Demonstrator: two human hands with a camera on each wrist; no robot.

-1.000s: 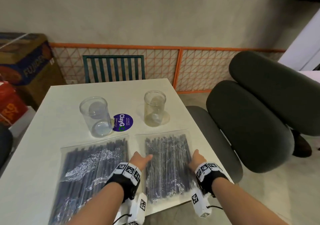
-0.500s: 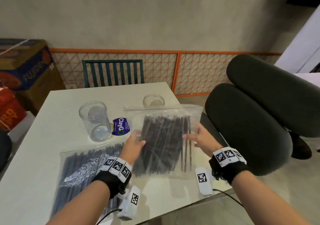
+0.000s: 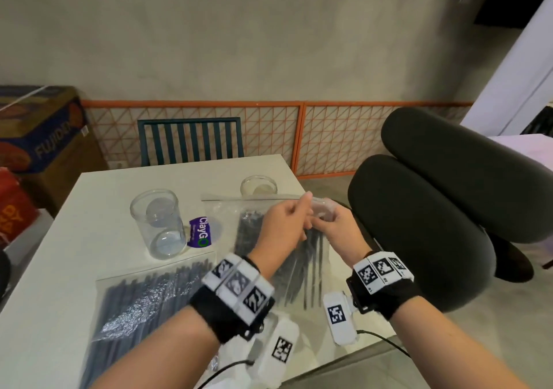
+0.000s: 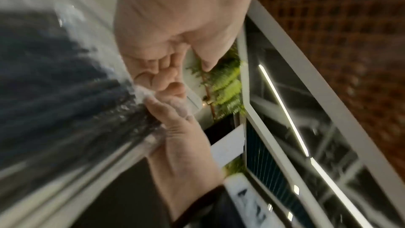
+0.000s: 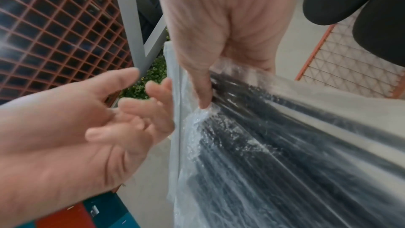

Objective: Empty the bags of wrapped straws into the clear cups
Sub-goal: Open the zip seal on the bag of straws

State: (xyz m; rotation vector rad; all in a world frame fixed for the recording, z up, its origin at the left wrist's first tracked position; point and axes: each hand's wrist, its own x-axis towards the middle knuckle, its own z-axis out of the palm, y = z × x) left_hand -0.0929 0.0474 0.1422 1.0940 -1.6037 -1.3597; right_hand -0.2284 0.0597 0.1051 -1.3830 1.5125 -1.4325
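I hold a clear zip bag of dark wrapped straws [image 3: 254,233] upright above the table. My right hand [image 3: 326,218] pinches its upper right corner, the thumb [image 5: 203,96] pressed on the plastic and the fingers behind it. My left hand [image 3: 302,206] is beside that corner with relaxed fingers [image 5: 160,87] at the zip strip, gripping nothing. A second full bag [image 3: 149,299] lies flat at the near left. One empty clear cup [image 3: 155,224] stands at the left. The other cup [image 3: 258,185] shows only its rim behind the raised bag.
A purple ClayGo sticker [image 3: 200,233] lies on the white table [image 3: 98,197] by the left cup. A green slatted chair [image 3: 191,140] stands at the far edge, a dark padded chair [image 3: 434,218] close on the right, and boxes [image 3: 39,137] on the left.
The right-hand bag has come off the table and stands upright. My left hand left its side and moved to the top right corner, and my right hand slid up to pinch that corner.
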